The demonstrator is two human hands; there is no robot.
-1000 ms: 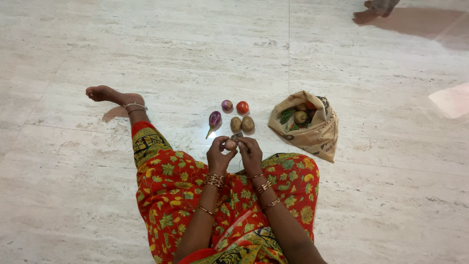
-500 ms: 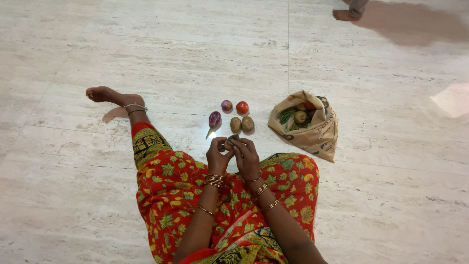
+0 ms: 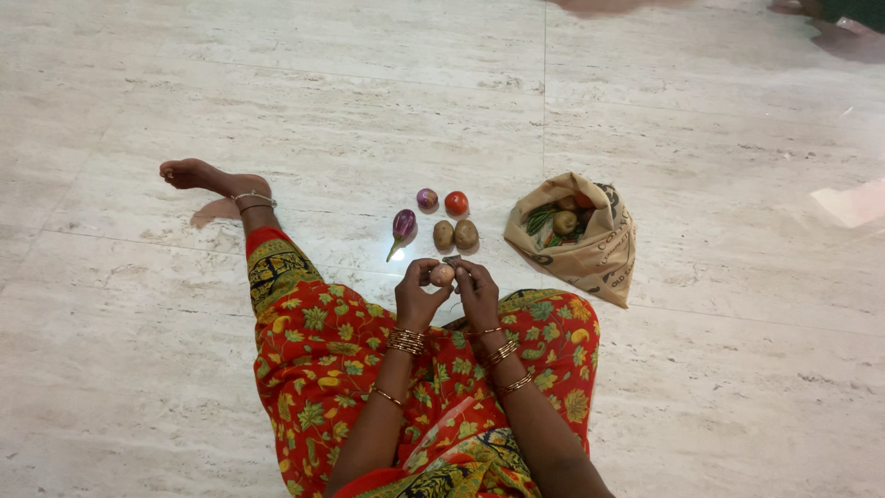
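Observation:
I sit on the floor in a red flowered garment. Both hands are raised over my lap, with my left hand (image 3: 419,293) and my right hand (image 3: 477,291) closed together around one small round pale-pink vegetable (image 3: 443,274), likely an onion. Just beyond my hands, on the floor, lie a small purple eggplant (image 3: 404,224), two brown potatoes (image 3: 455,235), a small purple onion (image 3: 427,198) and a red tomato (image 3: 456,203).
A beige cloth bag (image 3: 590,249) with more vegetables inside stands open on the floor to the right. My left foot (image 3: 198,174) stretches out at the left. The floor is pale marble tile.
My hands stay together on the small vegetable and shift only slightly. Another person's foot at the top right has moved out of view.

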